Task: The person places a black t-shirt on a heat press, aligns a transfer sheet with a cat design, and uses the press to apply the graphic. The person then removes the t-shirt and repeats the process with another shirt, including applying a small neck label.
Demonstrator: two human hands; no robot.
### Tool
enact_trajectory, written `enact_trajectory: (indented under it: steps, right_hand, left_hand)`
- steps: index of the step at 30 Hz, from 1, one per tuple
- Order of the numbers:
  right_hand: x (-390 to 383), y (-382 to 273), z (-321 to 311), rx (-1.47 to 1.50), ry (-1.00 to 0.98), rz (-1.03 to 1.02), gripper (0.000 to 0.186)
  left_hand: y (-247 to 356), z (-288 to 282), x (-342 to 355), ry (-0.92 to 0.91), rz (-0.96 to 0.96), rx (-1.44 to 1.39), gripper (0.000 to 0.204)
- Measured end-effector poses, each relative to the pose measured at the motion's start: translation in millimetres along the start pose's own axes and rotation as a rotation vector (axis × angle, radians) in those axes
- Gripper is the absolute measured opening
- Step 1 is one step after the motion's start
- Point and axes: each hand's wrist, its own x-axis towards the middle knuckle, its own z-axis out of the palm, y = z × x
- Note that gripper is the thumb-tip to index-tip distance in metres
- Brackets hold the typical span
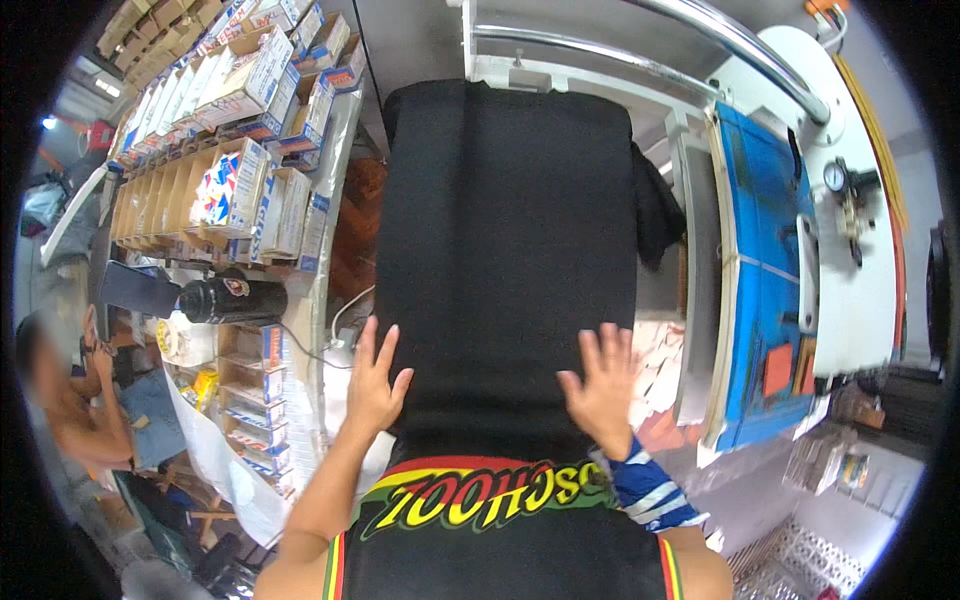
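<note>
A black garment, which looks like a T-shirt (510,230), lies spread flat over a rectangular platen in front of me. One sleeve (657,210) hangs off its far right side. My left hand (375,382) rests at the near left edge of the cloth, fingers stretched forward and thumb apart. At the near right edge, my right hand (602,385) lies with its fingers spread on the fabric. Neither hand grips anything. A blue and white cloth band (650,490) wraps my right wrist.
A machine with a blue padded panel (760,270), a pressure gauge (835,177) and chrome bars (600,60) stands right and behind. On the left, a table holds cardboard boxes (235,90), a compartment box (165,200) and a black bottle (235,298). Another person (90,410) sits far left.
</note>
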Motion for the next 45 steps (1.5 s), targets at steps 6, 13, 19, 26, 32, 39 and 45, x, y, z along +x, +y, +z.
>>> enact_trajectory:
  steps: [6, 13, 19, 26, 32, 39, 45]
  right_hand:
    - [-50, 77, 26, 1.267, -0.150, 0.705, 0.057]
    - [-98, 138, 14, 1.483, -0.419, 0.872, 0.041]
    - [-133, 153, 7, 1.331, -0.447, 0.920, 0.019]
    - [-170, 138, -7, 1.579, -0.159, 0.737, 0.032]
    - [-165, 114, -11, 0.651, -0.079, 0.645, 0.026]
    - [-183, 98, 6, 0.155, 0.354, 0.664, 0.007]
    - [-210, 113, 45, 0.075, 0.278, 0.600, 0.012]
  left_hand:
    - [-105, 21, 5, -0.382, -0.661, -1.401, 0.075]
    - [-147, -26, -55, -0.663, -0.752, -1.162, 0.043]
    - [-120, -5, -106, -0.224, -0.821, -1.324, 0.038]
    - [-98, -22, -148, 0.171, -0.641, -1.062, 0.033]
    - [-85, -37, -144, 0.145, -0.503, -0.524, 0.024]
    - [-78, -29, -153, 0.412, -0.367, -0.305, 0.036]
    - [-98, -1, -178, 0.251, -0.379, -0.033, 0.015]
